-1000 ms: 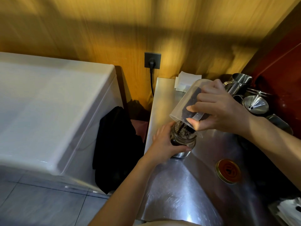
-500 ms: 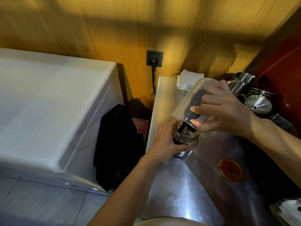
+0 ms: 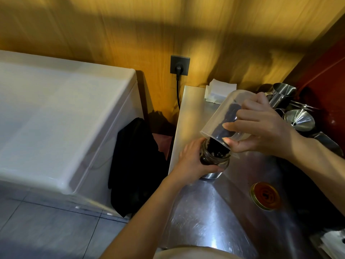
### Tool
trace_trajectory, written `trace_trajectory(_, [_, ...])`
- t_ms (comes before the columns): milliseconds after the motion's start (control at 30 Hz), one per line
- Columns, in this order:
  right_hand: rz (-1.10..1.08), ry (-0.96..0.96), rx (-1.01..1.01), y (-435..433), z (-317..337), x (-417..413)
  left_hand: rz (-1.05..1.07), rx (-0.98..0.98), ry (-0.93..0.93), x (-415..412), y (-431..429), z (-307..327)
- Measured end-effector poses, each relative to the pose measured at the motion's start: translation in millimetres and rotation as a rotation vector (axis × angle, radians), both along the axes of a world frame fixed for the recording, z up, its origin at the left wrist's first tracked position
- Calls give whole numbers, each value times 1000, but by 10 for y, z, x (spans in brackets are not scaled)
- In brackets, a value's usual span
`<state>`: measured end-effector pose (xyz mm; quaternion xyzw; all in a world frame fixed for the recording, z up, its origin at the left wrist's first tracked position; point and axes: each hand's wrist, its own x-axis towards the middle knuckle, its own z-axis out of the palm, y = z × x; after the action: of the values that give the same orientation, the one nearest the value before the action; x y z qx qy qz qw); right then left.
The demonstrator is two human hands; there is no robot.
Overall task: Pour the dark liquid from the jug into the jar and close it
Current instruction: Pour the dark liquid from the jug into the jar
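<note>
The steel worktop (image 3: 205, 212) fills the lower right, with a white chest (image 3: 65, 118) standing off to its left across a gap where a dark cloth (image 3: 134, 165) hangs. On the worktop the pour is under way. The clear jug (image 3: 220, 116) is tipped steeply, bottom up and back, its lip right over the mouth of the jar (image 3: 214, 159), and dark liquid lies along its lower wall and into the jar. The jar stands upright near the worktop's left edge and looks already well filled with dark stuff, so I judge this to be the late part of the pouring step.

The right hand (image 3: 265, 128) has a closed grip on the jug, fingers wrapped over its side and thumb under the lip. The left hand (image 3: 194, 159) has a closed grip round the jar's body, steadying it on the worktop.

The lid (image 3: 265, 196), gold-rimmed with a red inside, lies flat on the worktop to the right of the jar, near but apart from it. Closing is not yet done. Next, I judge, the jug must be levelled once it drains and set down clear of the jar, freeing the right hand to fetch the lid, turn it over and screw it on while the left holds the jar from turning.
</note>
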<state>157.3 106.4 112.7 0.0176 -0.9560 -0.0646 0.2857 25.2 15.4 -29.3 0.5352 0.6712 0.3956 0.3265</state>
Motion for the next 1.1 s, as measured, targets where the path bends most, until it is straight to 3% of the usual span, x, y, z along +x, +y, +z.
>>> trace_trajectory(1100, [36,-25,72,61,-52,95,16,-10,-23,30,-45,47])
